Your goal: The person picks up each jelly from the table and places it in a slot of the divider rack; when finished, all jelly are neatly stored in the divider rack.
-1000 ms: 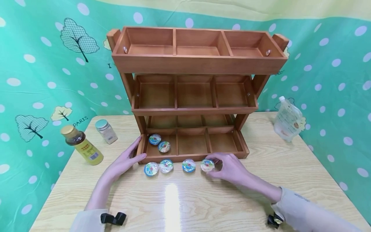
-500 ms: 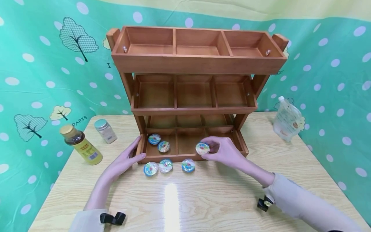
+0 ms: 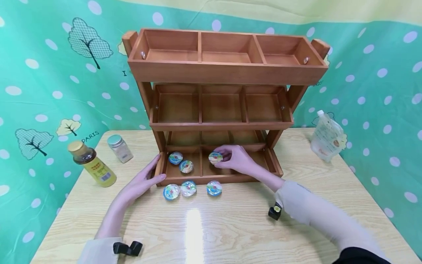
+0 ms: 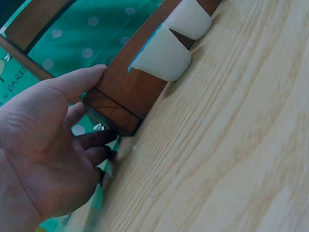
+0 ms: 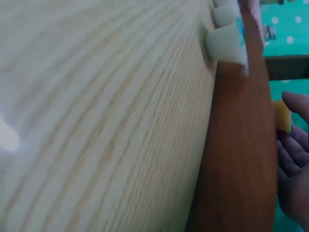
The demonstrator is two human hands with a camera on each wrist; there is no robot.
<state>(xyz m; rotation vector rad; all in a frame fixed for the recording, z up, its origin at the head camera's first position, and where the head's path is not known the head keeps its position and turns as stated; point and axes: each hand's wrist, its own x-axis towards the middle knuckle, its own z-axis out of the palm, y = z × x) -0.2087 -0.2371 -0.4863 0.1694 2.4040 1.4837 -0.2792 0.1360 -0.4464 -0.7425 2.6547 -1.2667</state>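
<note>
My right hand pinches a small jelly cup with a printed foil lid, over the middle compartment of the bottom tier of a wooden rack. In the right wrist view that jelly cup looks orange, behind the front board. My left hand rests at the bottom tier's left end, thumb on the front board and fingers along the side. Two jelly cups lie in the left compartment, one blue-lidded cup behind a paler cup. Three more stand before the rack: left cup, middle cup, right cup.
A yellow bottle with a tan cap and a teal-lidded jar stand left of the rack on the wooden table. A clear spouted pouch stands at the right. A green dotted cloth hangs behind.
My right hand has lifted the jelly cup off the table and carried it leftward and back, over the front board to the middle compartment. The left hand has stayed put.
</note>
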